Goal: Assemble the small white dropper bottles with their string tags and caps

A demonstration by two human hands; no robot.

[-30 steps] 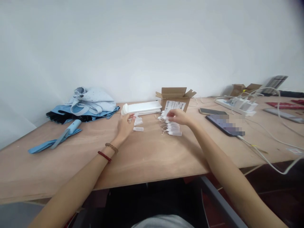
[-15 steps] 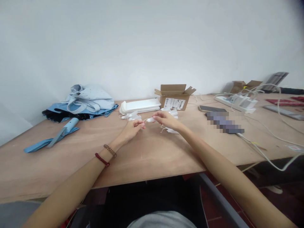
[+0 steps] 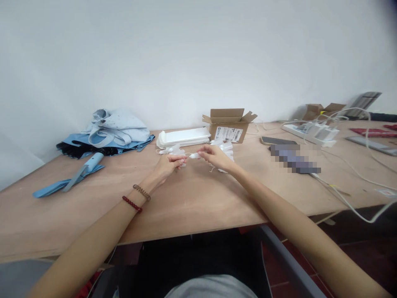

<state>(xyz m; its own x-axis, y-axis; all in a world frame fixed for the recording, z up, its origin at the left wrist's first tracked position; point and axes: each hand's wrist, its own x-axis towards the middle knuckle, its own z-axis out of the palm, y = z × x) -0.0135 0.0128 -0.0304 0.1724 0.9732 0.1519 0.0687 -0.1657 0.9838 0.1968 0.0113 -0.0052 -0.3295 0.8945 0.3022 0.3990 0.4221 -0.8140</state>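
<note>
My right hand (image 3: 215, 157) is closed in a pinch on a small white plastic bottle (image 3: 194, 155) with a narrow tip, which points left. From that tip a thin white cord (image 3: 187, 153) runs to my left hand (image 3: 169, 165), whose thumb and finger are pressed together on it. Several similar translucent bottles (image 3: 173, 149) lie just behind my left hand. More bottles (image 3: 227, 147) rest behind my right hand, partly hidden by it. A loose cord end (image 3: 211, 168) shows below the right hand.
Behind my hands are a stack of flat white packs (image 3: 186, 136) and an open cardboard box (image 3: 229, 128). A folded blue umbrella (image 3: 93, 161) and pale cloth (image 3: 119, 126) lie left. Right are a phone (image 3: 277, 141), a power strip (image 3: 310, 134) and trailing cables (image 3: 344, 198).
My left hand has shifted slightly left, and its fingers have turned while still pinching the cord. My right hand has moved slightly left with the bottle.
</note>
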